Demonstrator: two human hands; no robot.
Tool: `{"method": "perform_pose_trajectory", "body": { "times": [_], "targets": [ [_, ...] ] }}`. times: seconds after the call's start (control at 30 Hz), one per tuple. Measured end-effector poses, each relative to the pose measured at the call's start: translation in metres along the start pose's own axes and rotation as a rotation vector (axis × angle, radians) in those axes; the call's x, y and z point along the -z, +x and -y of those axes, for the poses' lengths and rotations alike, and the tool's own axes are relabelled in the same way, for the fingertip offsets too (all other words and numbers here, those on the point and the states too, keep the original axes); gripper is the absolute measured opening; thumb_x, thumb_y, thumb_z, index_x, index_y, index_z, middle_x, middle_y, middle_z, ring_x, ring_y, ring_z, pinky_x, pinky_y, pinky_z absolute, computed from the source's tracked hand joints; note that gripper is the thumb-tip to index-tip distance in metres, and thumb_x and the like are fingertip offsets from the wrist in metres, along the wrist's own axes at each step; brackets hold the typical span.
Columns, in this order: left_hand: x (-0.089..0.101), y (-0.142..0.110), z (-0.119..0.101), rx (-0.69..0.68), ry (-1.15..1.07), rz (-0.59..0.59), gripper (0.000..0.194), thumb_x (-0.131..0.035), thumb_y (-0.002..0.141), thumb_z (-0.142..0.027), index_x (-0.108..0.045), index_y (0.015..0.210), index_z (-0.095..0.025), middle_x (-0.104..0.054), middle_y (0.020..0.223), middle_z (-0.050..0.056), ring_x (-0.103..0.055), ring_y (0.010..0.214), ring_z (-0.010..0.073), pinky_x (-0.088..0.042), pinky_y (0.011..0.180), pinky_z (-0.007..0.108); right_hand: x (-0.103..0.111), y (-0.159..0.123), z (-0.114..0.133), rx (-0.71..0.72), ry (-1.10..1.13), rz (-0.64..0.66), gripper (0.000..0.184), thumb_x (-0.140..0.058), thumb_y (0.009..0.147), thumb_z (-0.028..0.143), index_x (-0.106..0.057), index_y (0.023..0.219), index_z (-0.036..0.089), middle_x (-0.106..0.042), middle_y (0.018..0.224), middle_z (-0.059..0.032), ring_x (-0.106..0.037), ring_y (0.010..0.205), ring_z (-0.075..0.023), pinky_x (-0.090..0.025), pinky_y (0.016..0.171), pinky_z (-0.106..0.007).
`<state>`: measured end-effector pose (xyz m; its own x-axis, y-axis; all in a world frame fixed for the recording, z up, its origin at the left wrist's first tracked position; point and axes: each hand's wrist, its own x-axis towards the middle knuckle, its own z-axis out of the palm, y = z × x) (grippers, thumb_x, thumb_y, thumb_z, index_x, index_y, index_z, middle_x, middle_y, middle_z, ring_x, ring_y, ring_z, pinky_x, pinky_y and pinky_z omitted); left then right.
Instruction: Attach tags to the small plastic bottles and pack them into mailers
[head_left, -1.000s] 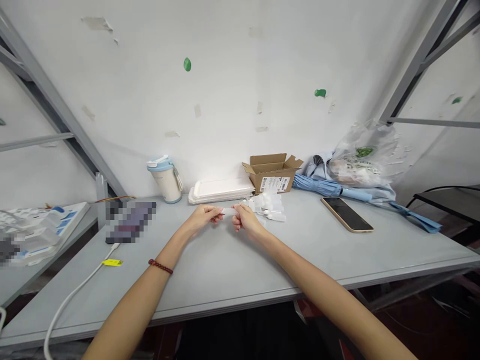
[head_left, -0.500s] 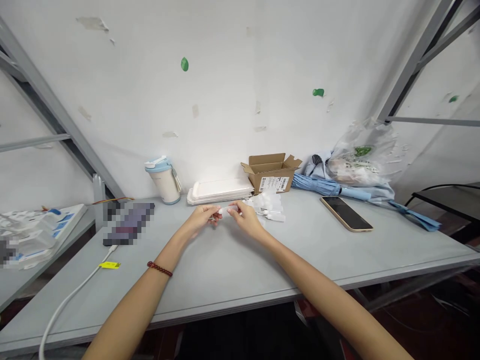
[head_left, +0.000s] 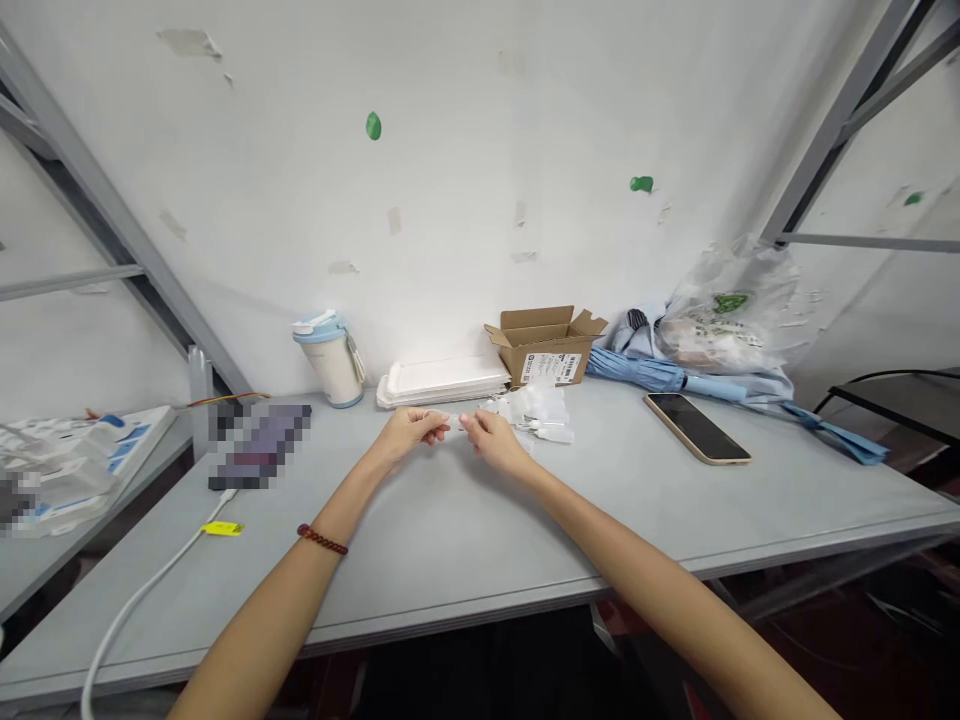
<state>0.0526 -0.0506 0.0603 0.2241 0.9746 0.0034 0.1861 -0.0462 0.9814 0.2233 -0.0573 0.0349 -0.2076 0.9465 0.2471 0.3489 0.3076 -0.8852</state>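
Note:
Above the middle of the desk (head_left: 465,530), my left hand (head_left: 411,434) and my right hand (head_left: 495,438) face each other, both pinched closed. Between their fingertips shows a small translucent white plastic piece (head_left: 455,423), with both hands gripping its ends. Most of it is covered by the fingers, so its exact kind cannot be made out. Just beyond my right hand lies a loose pile of small translucent white plastic pieces (head_left: 544,405), some with narrow ends. A dark red beaded bracelet (head_left: 322,540) circles my left wrist.
Behind the hands sit a stack of white trays (head_left: 442,375) and an open cardboard box (head_left: 544,350). A tumbler (head_left: 330,360) and a pixelated phone (head_left: 262,445) are at left. On the right are a phone (head_left: 696,428), a folded blue umbrella (head_left: 637,370) and a plastic bag (head_left: 727,320).
The fingers of both hands have curled tighter, covering more of the small piece between them. The view has shifted slightly; the things on the desk stay put.

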Motion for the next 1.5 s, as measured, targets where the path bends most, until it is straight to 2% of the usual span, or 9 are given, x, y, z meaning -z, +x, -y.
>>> {"method": "perform_pose_trajectory", "body": {
  "times": [0.2,0.43,0.63,0.77,0.93,1.1,1.3,1.4,1.5],
  "targets": [
    [-0.003,0.000,-0.001,-0.070,0.058,0.016,0.031,-0.066,0.065,-0.043,-0.063,0.058,-0.014,-0.060,0.061,0.002,-0.048,0.057,0.0103,-0.042,0.060,0.025,0.004,0.005,-0.002,-0.063,0.132,0.047,0.036,-0.040,0.086,0.045,-0.038,0.060,0.020,-0.040,0.049,0.0060,-0.040,0.042,-0.0089,-0.033,0.047,-0.023],
    [-0.004,-0.001,0.003,0.058,-0.110,0.043,0.039,-0.062,0.070,-0.050,-0.063,0.064,-0.011,-0.052,0.054,0.000,-0.046,0.050,0.0097,-0.041,0.052,0.025,0.005,0.001,-0.001,0.288,-0.295,-0.068,0.022,-0.055,0.084,0.029,-0.059,0.098,0.013,-0.063,0.082,-0.0054,-0.052,0.068,-0.0139,-0.039,0.064,-0.025],
    [-0.004,-0.001,0.006,0.081,-0.142,0.045,0.043,-0.060,0.072,-0.054,-0.056,0.057,-0.014,-0.044,0.048,-0.003,-0.040,0.044,0.0080,-0.041,0.047,0.024,0.002,0.000,-0.002,0.354,-0.412,-0.061,0.022,-0.052,0.087,0.026,-0.059,0.104,0.013,-0.064,0.089,-0.0093,-0.056,0.075,-0.0168,-0.039,0.067,-0.026],
    [-0.002,-0.001,0.007,0.090,-0.136,0.081,0.040,-0.065,0.069,-0.051,-0.059,0.059,-0.013,-0.046,0.050,-0.002,-0.041,0.046,0.0081,-0.040,0.046,0.023,0.002,-0.002,-0.002,0.350,-0.408,-0.040,0.020,-0.051,0.087,0.026,-0.060,0.100,0.013,-0.063,0.087,-0.0083,-0.054,0.074,-0.0163,-0.037,0.066,-0.025],
    [-0.003,-0.002,0.007,0.077,-0.188,0.056,0.037,-0.067,0.067,-0.047,-0.061,0.057,-0.012,-0.049,0.051,0.000,-0.043,0.047,0.0086,-0.040,0.046,0.024,0.003,-0.005,0.005,0.233,-0.207,0.024,0.025,-0.046,0.088,0.034,-0.060,0.079,0.015,-0.047,0.057,0.0032,-0.040,0.055,-0.0107,-0.028,0.056,-0.023],
    [-0.004,-0.001,0.007,0.028,-0.185,0.063,0.032,-0.070,0.066,-0.043,-0.065,0.060,-0.012,-0.057,0.060,0.003,-0.048,0.054,0.0101,-0.044,0.054,0.026,0.005,-0.002,0.007,0.137,0.034,0.066,0.037,-0.046,0.082,0.043,-0.042,0.057,0.018,-0.032,0.053,0.0054,-0.031,0.052,-0.0084,-0.023,0.051,-0.022],
    [-0.003,0.000,0.008,-0.015,-0.106,0.077,0.033,-0.071,0.064,-0.044,-0.068,0.061,-0.012,-0.061,0.064,0.006,-0.049,0.060,0.0122,-0.045,0.059,0.028,0.002,0.002,-0.001,-0.109,0.340,0.131,0.042,-0.049,0.078,0.049,-0.032,0.052,0.020,-0.025,0.045,0.0082,-0.022,0.042,-0.0061,-0.018,0.045,-0.023],
    [-0.003,-0.001,0.008,-0.023,-0.091,0.075,0.033,-0.072,0.063,-0.045,-0.070,0.064,-0.012,-0.063,0.067,0.008,-0.050,0.062,0.0129,-0.046,0.059,0.028,0.000,0.000,-0.002,-0.072,0.262,0.065,0.037,-0.049,0.080,0.042,-0.039,0.053,0.019,-0.031,0.046,0.0070,-0.026,0.044,-0.0069,-0.022,0.046,-0.023],
    [-0.003,0.000,0.009,-0.023,-0.101,0.082,0.036,-0.070,0.065,-0.047,-0.070,0.071,-0.012,-0.065,0.077,0.010,-0.052,0.069,0.0149,-0.046,0.057,0.027,0.000,-0.002,0.001,0.096,0.048,-0.036,0.023,-0.048,0.082,0.031,-0.058,0.071,0.015,-0.052,0.060,0.0020,-0.043,0.056,-0.0105,-0.032,0.055,-0.023]
  ]
}}
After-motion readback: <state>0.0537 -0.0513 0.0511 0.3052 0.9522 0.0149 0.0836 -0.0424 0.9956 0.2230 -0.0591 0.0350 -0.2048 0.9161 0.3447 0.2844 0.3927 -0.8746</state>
